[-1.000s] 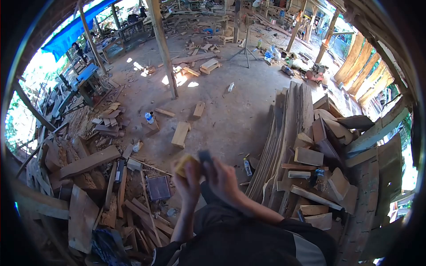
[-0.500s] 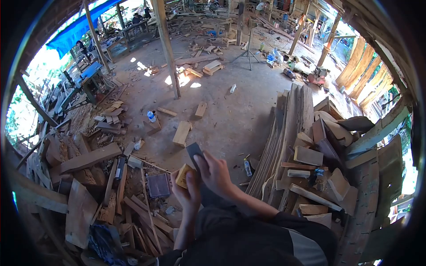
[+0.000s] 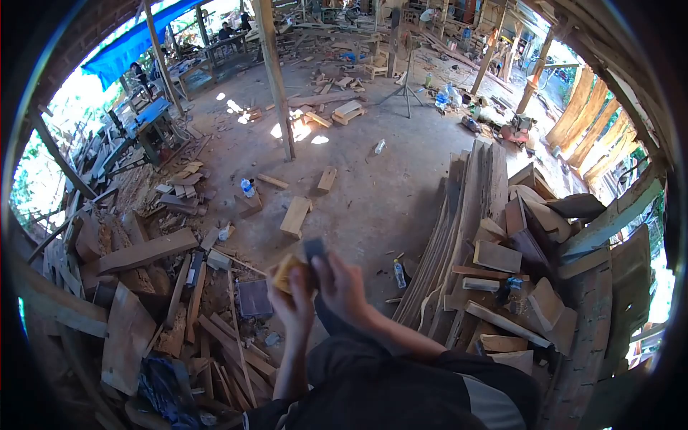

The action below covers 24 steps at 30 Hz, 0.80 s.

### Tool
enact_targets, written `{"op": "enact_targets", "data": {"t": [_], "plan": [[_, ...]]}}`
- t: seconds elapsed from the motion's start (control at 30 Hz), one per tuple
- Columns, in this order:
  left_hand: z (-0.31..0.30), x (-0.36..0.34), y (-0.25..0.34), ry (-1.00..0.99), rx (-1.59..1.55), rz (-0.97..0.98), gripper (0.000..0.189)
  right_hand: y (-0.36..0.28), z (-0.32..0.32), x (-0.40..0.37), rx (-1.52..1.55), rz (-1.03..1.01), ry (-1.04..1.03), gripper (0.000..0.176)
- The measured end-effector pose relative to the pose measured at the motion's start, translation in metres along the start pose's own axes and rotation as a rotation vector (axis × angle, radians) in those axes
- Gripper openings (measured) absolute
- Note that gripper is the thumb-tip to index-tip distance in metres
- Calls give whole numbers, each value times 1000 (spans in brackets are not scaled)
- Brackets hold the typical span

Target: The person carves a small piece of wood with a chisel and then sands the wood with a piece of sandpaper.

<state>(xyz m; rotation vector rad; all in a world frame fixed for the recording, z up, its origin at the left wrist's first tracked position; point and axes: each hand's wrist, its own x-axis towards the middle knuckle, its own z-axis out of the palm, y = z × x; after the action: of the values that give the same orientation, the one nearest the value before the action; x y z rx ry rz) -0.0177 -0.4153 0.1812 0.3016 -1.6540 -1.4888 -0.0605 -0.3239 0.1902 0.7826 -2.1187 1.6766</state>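
Observation:
My left hand [image 3: 294, 309] is closed around a small yellowish wooden block [image 3: 288, 272], whose upper end sticks out past the fingers. Just to its right, my right hand [image 3: 345, 292] grips a dark grey flat piece [image 3: 314, 249] that looks like sandpaper. The grey piece is against or very close to the block's right side; blur keeps me from telling whether they touch. Both hands are held in front of my body, above the floor, and the fingers partly hide what they hold.
Scrap wood [image 3: 147, 251] is heaped on my left. Long planks [image 3: 459, 229] and offcuts [image 3: 498, 256] lie on my right. Ahead on the floor are a wooden block [image 3: 295, 216], a bottle [image 3: 247, 188] and a post [image 3: 276, 86]. People [image 3: 226, 32] are far back.
Both hands have shifted slightly left. The right hand has turned the grey piece more upright and lowered its tip; the block has tilted in the left hand. Both grips stay closed.

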Motion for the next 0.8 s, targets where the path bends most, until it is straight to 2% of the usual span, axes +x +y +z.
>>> {"op": "enact_targets", "data": {"t": [0.03, 0.1, 0.17, 0.23, 0.3, 0.33, 0.37, 0.43, 0.47, 0.5, 0.57, 0.63, 0.7, 0.77, 0.8], "plan": [[1, -8, 0, -87, 57, 71, 26, -2, -5, 5, -6, 77, 31, 14], [1, -2, 3, -108, 49, 1, 25, 1, -1, -5, 24, 131, 34, 15], [3, 8, 7, 54, -213, -171, 23, 4, 4, -24, -25, -31, -7, 20], [11, -2, 5, 63, -151, -99, 23, 2, -9, -3, -92, -113, 48, 19], [14, -18, 5, -153, 37, 67, 24, 1, -21, 11, -71, 144, 46, 13], [10, -14, 7, -181, 28, -1, 25, -2, -20, 7, -32, 152, 65, 13], [9, -7, 10, -170, 33, 4, 25, -2, -15, -2, -25, 145, 57, 13], [7, 4, 18, 63, -173, -209, 24, -5, -7, -18, -54, -93, -6, 18], [7, 3, 13, 47, -81, -72, 24, -2, -11, -16, -97, -94, -3, 19], [8, -3, 15, 53, -77, -68, 24, -4, -18, -5, -90, -97, -6, 19], [8, -21, 20, -189, 63, 20, 27, -5, -28, 10, -99, 153, -27, 16], [4, -14, 21, -206, 36, -29, 27, -5, -22, -3, -78, 130, -15, 16], [5, -2, 23, 126, -184, -202, 24, -12, -11, -22, -120, -130, -42, 20], [1, -7, 16, 138, -224, -212, 27, -13, -12, -14, -71, -126, -33, 19], [0, -14, 14, 2, -107, -98, 31, -12, -18, -3, -75, -26, -16, 17]]}}
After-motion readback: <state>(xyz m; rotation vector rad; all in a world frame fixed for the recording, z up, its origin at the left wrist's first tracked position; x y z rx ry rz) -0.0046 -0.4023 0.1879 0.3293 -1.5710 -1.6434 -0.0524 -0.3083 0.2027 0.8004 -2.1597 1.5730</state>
